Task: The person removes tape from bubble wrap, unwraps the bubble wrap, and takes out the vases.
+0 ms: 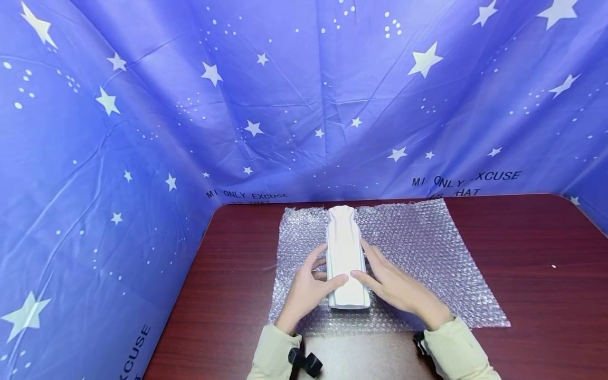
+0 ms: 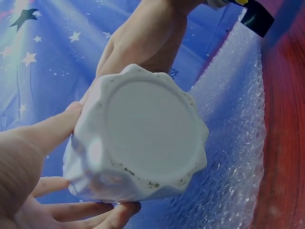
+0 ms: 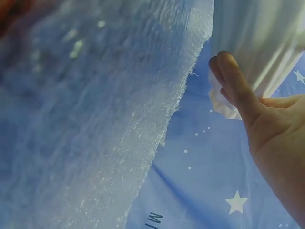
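A white vase (image 1: 344, 253) with fluted sides lies lengthwise over the bubble wrap (image 1: 418, 248), its narrowed neck toward the back. Its round base (image 2: 150, 126) with a scalloped edge faces the left wrist camera and has small dark specks on the rim. My left hand (image 1: 309, 287) holds the vase's left side, thumb on top and fingers curling beneath. From the other side my right hand (image 1: 399, 287) grips it, thumb on top near the base and fingers along the flank. Both thumbs point inward. In the right wrist view the vase's wavy mouth shows beyond the fingers.
The bubble wrap is spread flat on a dark red wooden table (image 1: 228, 285), reaching close to the back edge. A blue star-printed cloth (image 1: 304, 105) hangs behind and to the left. Black wrist devices (image 1: 305, 362) sit by the pale sleeves (image 1: 458, 351).
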{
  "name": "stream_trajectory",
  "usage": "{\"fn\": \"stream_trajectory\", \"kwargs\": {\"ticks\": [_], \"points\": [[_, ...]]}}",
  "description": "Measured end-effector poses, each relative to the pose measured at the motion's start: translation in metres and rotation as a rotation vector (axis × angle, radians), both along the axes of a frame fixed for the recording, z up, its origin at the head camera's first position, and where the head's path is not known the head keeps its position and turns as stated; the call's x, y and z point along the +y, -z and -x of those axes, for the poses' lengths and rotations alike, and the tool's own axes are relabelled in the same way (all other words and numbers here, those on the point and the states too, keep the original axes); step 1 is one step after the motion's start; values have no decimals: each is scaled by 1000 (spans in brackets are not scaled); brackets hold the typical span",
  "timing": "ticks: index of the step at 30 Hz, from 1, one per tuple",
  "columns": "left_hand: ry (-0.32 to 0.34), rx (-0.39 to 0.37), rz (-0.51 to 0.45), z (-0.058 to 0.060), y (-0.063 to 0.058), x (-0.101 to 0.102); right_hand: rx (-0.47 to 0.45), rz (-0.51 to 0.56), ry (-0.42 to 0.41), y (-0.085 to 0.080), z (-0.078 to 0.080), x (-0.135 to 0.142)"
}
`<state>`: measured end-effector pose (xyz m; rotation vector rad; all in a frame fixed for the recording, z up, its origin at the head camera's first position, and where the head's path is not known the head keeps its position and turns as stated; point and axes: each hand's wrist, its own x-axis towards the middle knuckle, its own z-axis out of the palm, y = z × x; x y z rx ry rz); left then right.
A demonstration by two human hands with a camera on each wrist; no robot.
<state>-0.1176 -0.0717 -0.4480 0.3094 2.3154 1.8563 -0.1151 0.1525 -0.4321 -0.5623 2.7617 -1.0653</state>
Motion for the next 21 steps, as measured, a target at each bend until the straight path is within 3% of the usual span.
{"fn": "stream_trajectory", "kwargs": {"ticks": [4, 15, 21], "points": [[-22, 7, -37, 1, -1, -3, -8, -3, 8, -3, 0, -2], [-114, 55, -129, 3, -12, -9, 91, 75, -2, -12, 3, -12], [-111, 81, -128, 2, -17, -15, 142, 95, -9, -16, 5, -17]]}}
